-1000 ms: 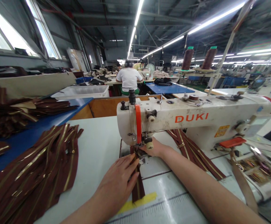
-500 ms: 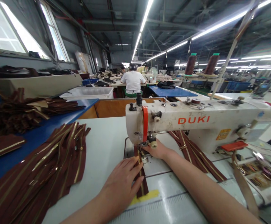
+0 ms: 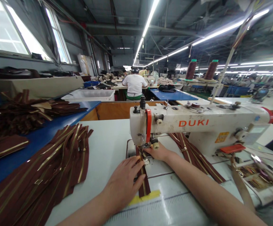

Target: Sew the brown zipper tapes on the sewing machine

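At a sewing machine (image 3: pixel 164 121) marked "DUKI" in orange, a person's bare hands meet over a brown strip (image 3: pixel 145 188) with a gold line along its length. The strip lies on the pale worktop (image 3: pixel 110 135), its far part under the machine's needle area and its near end touching a piece of yellow tape (image 3: pixel 155 194) beside ruler marks (image 3: pixel 179 197).

The left hand (image 3: pixel 124 177) rests palm down on the strip, fingers lightly bent and close together, thumb set apart. The right hand (image 3: pixel 158 152) reaches beneath the machine's arm, its fingertips just beside the needle area; partly hidden there, they do not show whether they pinch the strip.

A pile (image 3: pixel 63 157) of similar brown strips fans out at left, while more strips (image 3: pixel 195 153) run behind the right forearm. A tray (image 3: pixel 267 194) of small items sits at far right. Two brown spools (image 3: pixel 191 70) with green tops stand above the machine. A heap (image 3: pixel 14 116) of brown pieces covers part of a blue worktop (image 3: pixel 36 138) at left. Ahead, a co-worker (image 3: pixel 135 84) in a white shirt sits facing away, near a white bin (image 3: pixel 91 94).
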Action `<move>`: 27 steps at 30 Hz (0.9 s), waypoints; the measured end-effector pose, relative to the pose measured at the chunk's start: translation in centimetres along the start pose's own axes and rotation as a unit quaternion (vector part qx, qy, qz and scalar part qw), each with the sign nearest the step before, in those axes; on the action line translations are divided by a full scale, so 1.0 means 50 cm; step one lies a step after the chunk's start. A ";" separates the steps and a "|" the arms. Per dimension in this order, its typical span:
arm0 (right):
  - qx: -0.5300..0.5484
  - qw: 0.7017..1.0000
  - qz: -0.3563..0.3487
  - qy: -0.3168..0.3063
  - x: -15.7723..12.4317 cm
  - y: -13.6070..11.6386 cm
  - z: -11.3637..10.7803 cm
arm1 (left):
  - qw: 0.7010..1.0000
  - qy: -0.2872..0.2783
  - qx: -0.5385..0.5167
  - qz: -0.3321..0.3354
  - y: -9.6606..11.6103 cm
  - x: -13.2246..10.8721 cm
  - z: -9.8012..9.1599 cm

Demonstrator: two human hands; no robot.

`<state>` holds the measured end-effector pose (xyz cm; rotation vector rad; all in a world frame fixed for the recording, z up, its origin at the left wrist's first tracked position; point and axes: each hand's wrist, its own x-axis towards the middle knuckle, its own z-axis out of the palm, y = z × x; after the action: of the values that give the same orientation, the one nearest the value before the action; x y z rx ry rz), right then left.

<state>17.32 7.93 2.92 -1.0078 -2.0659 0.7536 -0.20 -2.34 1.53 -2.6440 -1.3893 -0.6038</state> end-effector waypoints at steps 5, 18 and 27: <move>-0.076 0.996 0.013 0.047 -0.052 -0.012 -0.033 | 1.000 0.006 0.001 0.003 -0.004 0.001 0.005; -0.234 0.962 -0.139 -0.019 -0.179 -0.074 0.006 | 1.000 0.015 0.015 0.022 0.002 0.005 -0.003; -0.259 0.956 -0.136 -0.010 -0.181 -0.072 0.007 | 0.999 0.002 0.018 0.030 0.004 0.008 -0.012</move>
<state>19.60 -1.53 2.33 -0.9522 -2.4168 0.0742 -0.01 -2.34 2.23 -2.6438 -1.3021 -0.5723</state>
